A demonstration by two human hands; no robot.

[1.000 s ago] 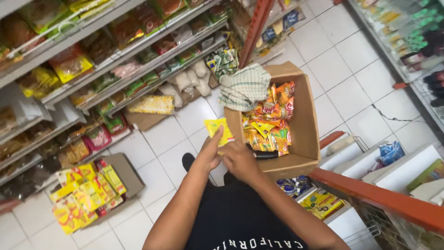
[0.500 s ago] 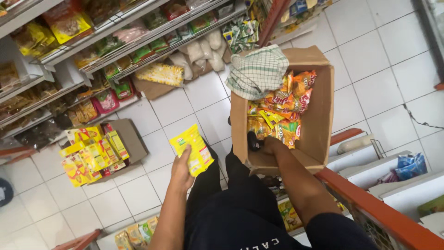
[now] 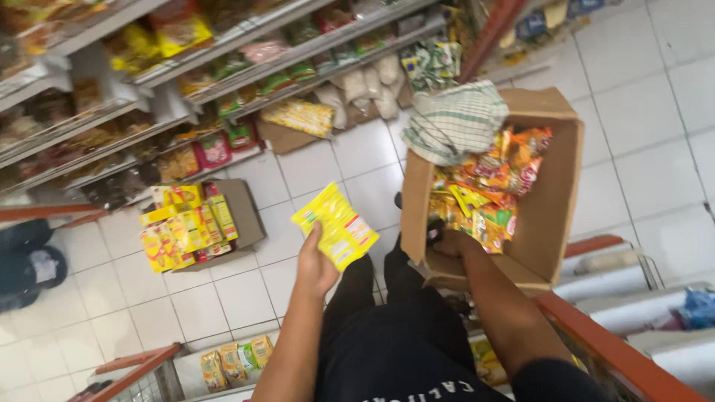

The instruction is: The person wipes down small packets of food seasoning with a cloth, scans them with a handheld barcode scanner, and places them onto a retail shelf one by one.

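Left hand (image 3: 316, 264) pinches a light, crinkly yellow packet (image 3: 335, 225) by its lower edge; right hand (image 3: 456, 244) clamps the cardboard box (image 3: 555, 193) rim beside it.

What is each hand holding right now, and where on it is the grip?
The left hand holds a yellow packet by its lower edge. The right hand is inside the cardboard box among the packets; whether it grips one cannot be told.

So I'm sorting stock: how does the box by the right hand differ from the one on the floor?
The cardboard box is deep and held up at the right hand; the flat carton lies on the tiles. The box holds loose mixed orange and yellow packets, with a checked cloth on its rim; the carton's yellow packs are stacked neatly. Both are open brown cardboard.
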